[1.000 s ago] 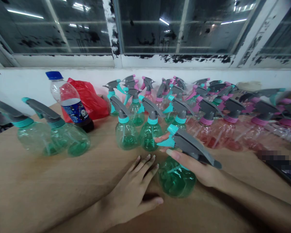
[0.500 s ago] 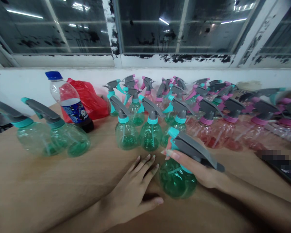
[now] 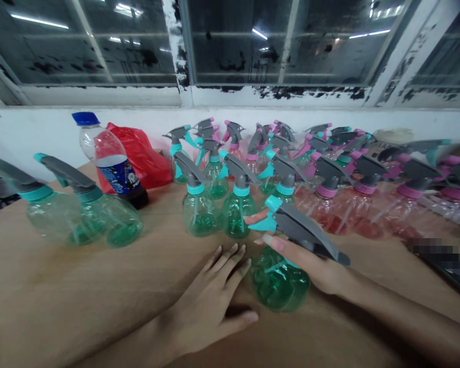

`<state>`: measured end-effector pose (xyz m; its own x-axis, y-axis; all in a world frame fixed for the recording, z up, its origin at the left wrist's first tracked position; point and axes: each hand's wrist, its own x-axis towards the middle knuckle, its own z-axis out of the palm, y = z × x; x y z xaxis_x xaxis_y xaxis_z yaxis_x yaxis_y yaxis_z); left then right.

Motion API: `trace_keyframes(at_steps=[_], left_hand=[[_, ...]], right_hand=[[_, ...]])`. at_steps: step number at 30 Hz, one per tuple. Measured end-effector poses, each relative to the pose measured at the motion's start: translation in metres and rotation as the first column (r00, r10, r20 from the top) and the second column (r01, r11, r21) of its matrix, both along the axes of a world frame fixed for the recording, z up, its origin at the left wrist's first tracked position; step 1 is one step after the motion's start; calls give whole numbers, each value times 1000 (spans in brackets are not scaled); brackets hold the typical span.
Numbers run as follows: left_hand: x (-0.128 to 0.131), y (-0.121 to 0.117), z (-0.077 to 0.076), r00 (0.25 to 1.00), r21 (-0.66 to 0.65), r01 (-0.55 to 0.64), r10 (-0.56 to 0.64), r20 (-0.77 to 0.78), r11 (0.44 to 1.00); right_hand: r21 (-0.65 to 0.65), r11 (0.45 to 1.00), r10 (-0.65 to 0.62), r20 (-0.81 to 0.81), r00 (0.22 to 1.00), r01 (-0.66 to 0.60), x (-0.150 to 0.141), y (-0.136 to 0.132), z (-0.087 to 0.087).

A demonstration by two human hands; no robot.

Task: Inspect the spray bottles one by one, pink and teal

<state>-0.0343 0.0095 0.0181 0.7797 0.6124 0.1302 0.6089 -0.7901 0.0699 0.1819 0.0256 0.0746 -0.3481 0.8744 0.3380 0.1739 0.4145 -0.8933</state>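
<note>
A green spray bottle (image 3: 279,283) with a grey head and turquoise trigger is gripped round its neck by my right hand (image 3: 310,260). Its nozzle points to the left and away from me, and green liquid shows inside. The index finger reaches past the turquoise trigger, which stands out from the head. My left hand (image 3: 218,291) lies flat on the table just left of the bottle, fingers stretched out and holding nothing. Straight ahead of my hands stand two more green spray bottles (image 3: 201,214), (image 3: 238,212) with turquoise collars.
Rows of green and pink spray bottles (image 3: 325,204) fill the back of the wooden table (image 3: 111,296). Two green spray bottles (image 3: 124,225) stand at the left. Behind them are a blue-capped soda bottle (image 3: 117,171) and a red plastic bag (image 3: 149,161). A dark phone-like object (image 3: 440,266) lies at right.
The trigger of the held spray bottle has swung outward from the head, and my right index finger has extended with it. My left hand has stayed in place.
</note>
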Motion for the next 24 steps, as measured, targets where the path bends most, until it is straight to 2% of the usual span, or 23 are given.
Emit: trace_keyframes(at_steps=[15,20,24], left_hand=[[1,1,0,1000,0,-3,3,-1,1000],[1,1,-1,1000,-10,-4,4,-9,1000],[0,1,-3,1000,0,1,-1,-8,1000]], right_hand=[[-13,1000,11,-16,1000,-12,0,-1,2],[14,1000,-7,5,1000,7,0,0,2],[85,995,-53,21,998,51,1,0,0]])
